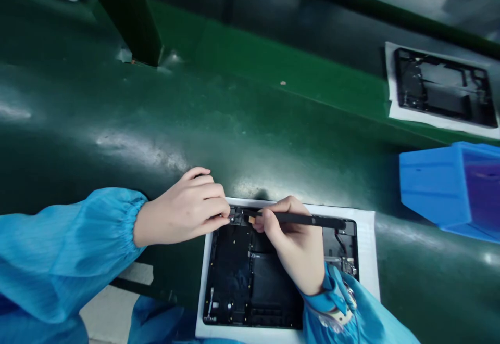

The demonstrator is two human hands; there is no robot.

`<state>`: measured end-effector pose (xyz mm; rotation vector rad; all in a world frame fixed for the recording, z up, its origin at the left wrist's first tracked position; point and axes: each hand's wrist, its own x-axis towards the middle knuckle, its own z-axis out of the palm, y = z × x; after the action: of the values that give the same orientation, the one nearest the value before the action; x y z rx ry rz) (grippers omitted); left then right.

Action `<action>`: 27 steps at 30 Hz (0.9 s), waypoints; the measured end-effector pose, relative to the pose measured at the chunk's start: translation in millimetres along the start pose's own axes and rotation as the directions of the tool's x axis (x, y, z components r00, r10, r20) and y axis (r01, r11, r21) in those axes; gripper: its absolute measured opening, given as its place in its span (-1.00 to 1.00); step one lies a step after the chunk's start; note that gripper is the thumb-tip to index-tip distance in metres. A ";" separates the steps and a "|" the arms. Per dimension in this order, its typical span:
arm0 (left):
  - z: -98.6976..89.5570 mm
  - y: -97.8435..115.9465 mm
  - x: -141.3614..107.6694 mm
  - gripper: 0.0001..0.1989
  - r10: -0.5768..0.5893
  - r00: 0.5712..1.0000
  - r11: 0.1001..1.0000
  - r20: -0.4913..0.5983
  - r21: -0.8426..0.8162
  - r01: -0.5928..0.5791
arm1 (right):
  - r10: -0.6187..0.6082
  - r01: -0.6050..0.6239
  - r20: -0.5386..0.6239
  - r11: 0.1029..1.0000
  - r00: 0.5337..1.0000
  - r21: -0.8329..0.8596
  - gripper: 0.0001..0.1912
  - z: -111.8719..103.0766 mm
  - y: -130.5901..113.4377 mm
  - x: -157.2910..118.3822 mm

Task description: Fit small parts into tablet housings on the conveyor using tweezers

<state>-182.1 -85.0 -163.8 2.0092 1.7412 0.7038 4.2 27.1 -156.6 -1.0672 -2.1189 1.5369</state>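
In the head view, the case [228,263] lies flat on a white sheet [367,253] at the near edge of the bench [250,141], with both hands brought to its far edge. The fingers of the right hand [297,247] are closed around a black tool [312,219], its length laid along that edge. By the left hand [197,206], thumb and fingertips are brought together over the case's far left corner; whether anything is pinched there cannot be made out.

A tan tab [252,220] is seen right beside the right fingertips; it could be creased or torn if the tool were slipped sideways. Small parts could be scratched, since the tool is worked close to them. If the corner were pressed too hard, the case might be slid with the loose-looking sheet, and the tool's aim lost.
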 end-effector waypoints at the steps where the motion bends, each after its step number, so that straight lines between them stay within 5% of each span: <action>1: -0.2 0.2 0.1 -0.79 0.000 1.000 1.000 0.001 0.003 0.000 | 0.001 -0.001 0.001 1.000 1.000 0.002 -0.85 0.0 0.2 0.1; 27: -1.1 -0.6 0.3 -0.87 0.055 0.998 0.992 0.021 0.110 -0.057 | -0.051 0.053 0.016 0.994 0.999 -0.098 -0.89 0.5 2.8 -1.5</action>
<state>-183.1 -84.6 -163.3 2.1387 1.7548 0.6174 6.0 26.1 -159.1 -1.0276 -2.2337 1.4337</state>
